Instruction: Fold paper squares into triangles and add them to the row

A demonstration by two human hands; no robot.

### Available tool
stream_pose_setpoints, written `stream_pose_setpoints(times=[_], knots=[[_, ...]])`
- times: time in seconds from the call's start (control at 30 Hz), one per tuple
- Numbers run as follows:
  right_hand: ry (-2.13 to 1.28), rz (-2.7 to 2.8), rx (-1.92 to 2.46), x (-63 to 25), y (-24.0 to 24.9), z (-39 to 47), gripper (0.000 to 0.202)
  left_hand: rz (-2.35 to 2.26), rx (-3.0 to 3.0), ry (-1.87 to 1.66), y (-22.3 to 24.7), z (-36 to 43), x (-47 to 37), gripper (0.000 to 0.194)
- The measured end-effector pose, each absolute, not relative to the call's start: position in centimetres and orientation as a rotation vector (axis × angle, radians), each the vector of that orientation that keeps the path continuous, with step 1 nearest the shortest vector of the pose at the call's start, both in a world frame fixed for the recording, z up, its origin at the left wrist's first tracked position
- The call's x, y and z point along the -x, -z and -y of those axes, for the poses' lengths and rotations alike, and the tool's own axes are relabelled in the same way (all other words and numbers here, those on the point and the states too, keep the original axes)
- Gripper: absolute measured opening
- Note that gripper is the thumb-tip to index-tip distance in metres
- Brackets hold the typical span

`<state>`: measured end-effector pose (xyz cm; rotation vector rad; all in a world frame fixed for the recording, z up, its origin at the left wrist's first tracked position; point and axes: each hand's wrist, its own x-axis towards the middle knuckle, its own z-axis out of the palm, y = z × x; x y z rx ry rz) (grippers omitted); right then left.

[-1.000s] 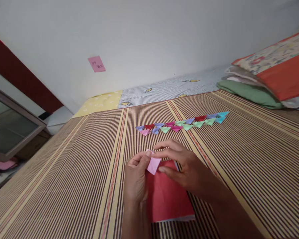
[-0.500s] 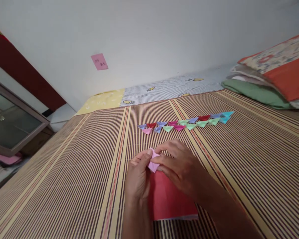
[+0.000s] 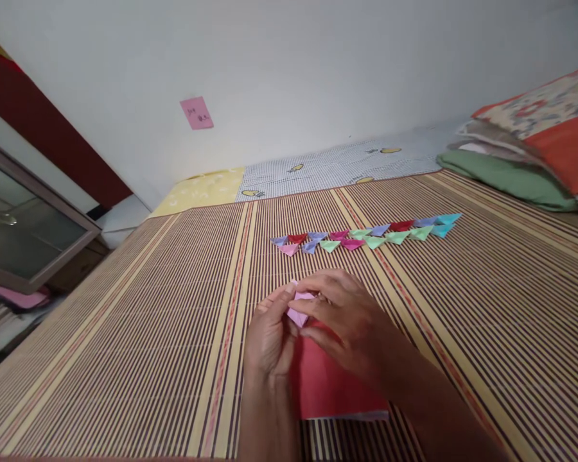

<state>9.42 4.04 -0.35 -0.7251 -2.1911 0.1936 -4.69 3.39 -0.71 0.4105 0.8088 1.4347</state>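
Between my two hands is a small folded piece of pink paper (image 3: 298, 316). My left hand (image 3: 270, 327) pinches its left edge, with the thumb on top. My right hand (image 3: 344, 314) bends over the right side, its fingers closed on the paper; part of the fold is hidden behind them. Below the hands lies a red booklet or stack of red paper (image 3: 337, 385), partly covered by my right hand. Beyond the hands, folded paper triangles (image 3: 330, 245) in pink, red, blue, green and cyan lie in two rows.
A striped bamboo mat (image 3: 149, 333) spreads under everything. Folded bedding and a pillow (image 3: 559, 154) are piled at the right. Checked cloth (image 3: 327, 168) runs along the wall, where a pink note (image 3: 196, 113) is stuck. A glass-fronted cabinet door (image 3: 29, 224) stands at the left.
My right fingers have shifted slightly over the pink paper, which now shows a different angle of its folds. The whole view has moved a little; the paper triangles lie as before.
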Motion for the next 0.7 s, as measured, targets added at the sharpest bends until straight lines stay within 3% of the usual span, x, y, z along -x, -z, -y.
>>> stream_pose_setpoints(times=[0.3,0.7], knots=[[-0.141,2.212,0.804,-9.1,0.6,-3.8,0.015,-0.884,-0.371,-1.422,0.5,-3.4,4.5,0.009],[-0.160,2.043,0.820,-9.0,0.6,-4.5,0.022,-0.827,-0.493,-1.462,0.4,-3.2,3.5,0.025]])
